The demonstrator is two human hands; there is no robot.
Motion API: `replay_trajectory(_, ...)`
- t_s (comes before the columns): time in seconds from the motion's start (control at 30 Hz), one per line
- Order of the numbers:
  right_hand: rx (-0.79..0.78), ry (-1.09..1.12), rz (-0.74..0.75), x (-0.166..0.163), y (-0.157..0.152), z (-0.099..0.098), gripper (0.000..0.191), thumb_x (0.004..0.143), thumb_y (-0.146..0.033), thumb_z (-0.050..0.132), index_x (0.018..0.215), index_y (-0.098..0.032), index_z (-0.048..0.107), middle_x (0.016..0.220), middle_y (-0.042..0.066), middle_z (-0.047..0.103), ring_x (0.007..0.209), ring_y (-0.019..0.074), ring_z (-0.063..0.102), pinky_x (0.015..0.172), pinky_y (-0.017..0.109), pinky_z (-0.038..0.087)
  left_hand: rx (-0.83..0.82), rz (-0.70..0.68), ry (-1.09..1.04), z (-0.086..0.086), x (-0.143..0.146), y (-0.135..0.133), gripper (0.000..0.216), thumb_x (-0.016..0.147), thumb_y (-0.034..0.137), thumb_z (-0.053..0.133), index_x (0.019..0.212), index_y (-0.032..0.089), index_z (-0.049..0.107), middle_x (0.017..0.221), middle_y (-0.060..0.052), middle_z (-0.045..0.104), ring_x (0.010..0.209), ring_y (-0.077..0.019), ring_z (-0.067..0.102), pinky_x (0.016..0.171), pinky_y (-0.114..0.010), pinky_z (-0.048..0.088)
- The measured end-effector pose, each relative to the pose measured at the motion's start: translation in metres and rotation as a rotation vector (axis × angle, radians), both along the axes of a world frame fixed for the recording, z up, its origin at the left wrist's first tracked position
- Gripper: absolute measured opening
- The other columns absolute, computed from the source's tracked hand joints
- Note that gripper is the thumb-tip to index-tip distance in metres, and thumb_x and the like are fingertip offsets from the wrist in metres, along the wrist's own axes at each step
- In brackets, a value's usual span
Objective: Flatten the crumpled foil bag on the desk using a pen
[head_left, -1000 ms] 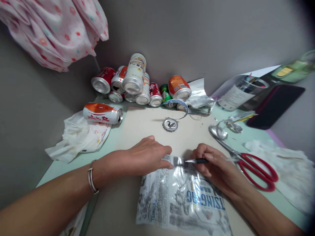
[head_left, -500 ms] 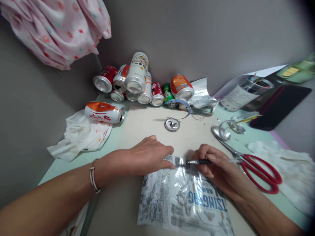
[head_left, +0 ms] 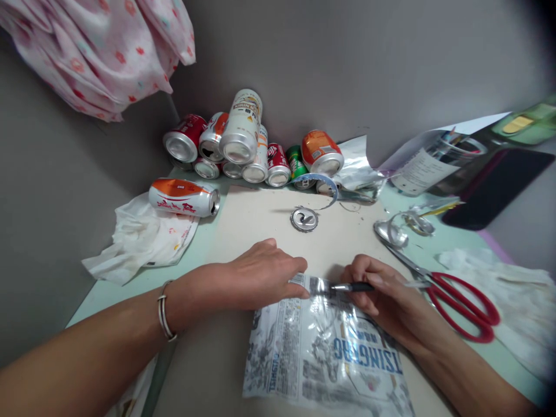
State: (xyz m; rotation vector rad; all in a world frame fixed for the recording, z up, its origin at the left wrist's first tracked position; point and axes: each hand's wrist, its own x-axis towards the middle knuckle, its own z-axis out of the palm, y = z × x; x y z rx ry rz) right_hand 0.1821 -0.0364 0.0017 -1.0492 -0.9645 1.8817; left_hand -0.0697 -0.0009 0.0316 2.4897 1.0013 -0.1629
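A flattened aluminium can sheet with blue lettering lies before me, its printing upside down. My left hand reaches across to its far left corner, thumb and fingers pinching the edge. In my right hand is a pen with a silver tip, black grip and clear barrel. It lies nearly level, tip pointing left at the sheet's far edge; whether the tip touches the metal I cannot tell. Beyond my hands, a cut-off can top and a curled metal strip rest on a pale board.
Several drink cans are piled along the wall. Another can lies on tissues at left. Red-handled scissors, a pen cup, a dark phone and crumpled tissue are on the right. Patterned cloth hangs upper left.
Almost nothing differs. Both hands, the pen and the can sheet keep their places; the view has shifted very slightly.
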Motion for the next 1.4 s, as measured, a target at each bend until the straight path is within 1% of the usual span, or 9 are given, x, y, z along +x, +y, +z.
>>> replay_trajectory(0.33, -0.01, 0.022, 0.003, 0.0014, -0.0001, 0.0, 0.031, 0.083, -0.044, 0.089, 0.078, -0.018, 0.072, 0.061, 0.0, 0.064, 0.052, 0.0087, 0.042, 0.048, 0.019, 0.031, -0.008, 0.001, 0.021, 0.001, -0.0001, -0.0004, 0.031, 0.103, 0.052, 0.065, 0.097, 0.022, 0.064, 0.082, -0.002, 0.072, 0.089, -0.0266, 0.063, 0.075, -0.031, 0.036)
replay_trajectory(0.7, -0.006, 0.023, 0.004, 0.0009, -0.0017, 0.0017, 0.032, 0.081, -0.045, 0.09, 0.077, -0.019, 0.073, 0.06, 0.0, 0.064, 0.051, 0.0083, 0.042, 0.048, 0.018, 0.031, -0.026, 0.015, -0.001, -0.0029, -0.0013, -0.0007, 0.03, 0.103, 0.051, 0.065, 0.099, 0.021, 0.065, 0.084, -0.002, 0.072, 0.09, -0.0266, 0.06, 0.078, -0.032, 0.036)
replay_trajectory(0.9, -0.012, 0.026, 0.008, 0.0011, -0.0014, 0.0011, 0.03, 0.082, -0.043, 0.09, 0.078, -0.018, 0.074, 0.061, 0.001, 0.065, 0.051, 0.0075, 0.043, 0.049, 0.017, 0.031, -0.036, 0.018, 0.004, -0.0022, 0.0002, 0.0004, 0.029, 0.103, 0.051, 0.066, 0.101, 0.022, 0.065, 0.084, -0.002, 0.072, 0.092, -0.0273, 0.059, 0.077, -0.032, 0.035)
replay_trajectory(1.03, -0.01, 0.023, 0.009, -0.0002, -0.0022, 0.0031, 0.031, 0.08, -0.043, 0.092, 0.076, -0.018, 0.075, 0.06, 0.001, 0.065, 0.051, 0.0078, 0.044, 0.048, 0.018, 0.031, -0.044, 0.019, 0.011, -0.002, 0.0, 0.0002, 0.028, 0.104, 0.05, 0.065, 0.1, 0.022, 0.064, 0.087, -0.002, 0.073, 0.091, -0.0265, 0.059, 0.078, -0.032, 0.035)
replay_trajectory(1.2, -0.005, 0.012, 0.018, -0.0017, -0.0023, 0.0029, 0.03, 0.08, -0.043, 0.092, 0.077, -0.018, 0.076, 0.063, 0.002, 0.066, 0.052, 0.0075, 0.045, 0.048, 0.017, 0.031, -0.056, 0.029, -0.026, -0.0036, -0.0017, -0.0003, 0.029, 0.103, 0.05, 0.066, 0.098, 0.022, 0.065, 0.082, -0.001, 0.07, 0.09, -0.0261, 0.058, 0.079, -0.032, 0.035)
replay_trajectory(1.4, -0.005, 0.0, 0.019, -0.0003, -0.0037, 0.0006, 0.03, 0.079, -0.043, 0.093, 0.077, -0.018, 0.076, 0.066, 0.002, 0.067, 0.053, 0.0083, 0.047, 0.048, 0.018, 0.032, -0.055, 0.025, -0.019, -0.0029, -0.0009, 0.0007, 0.03, 0.104, 0.051, 0.065, 0.096, 0.022, 0.064, 0.082, -0.001, 0.07, 0.089, -0.0264, 0.057, 0.077, -0.032, 0.034)
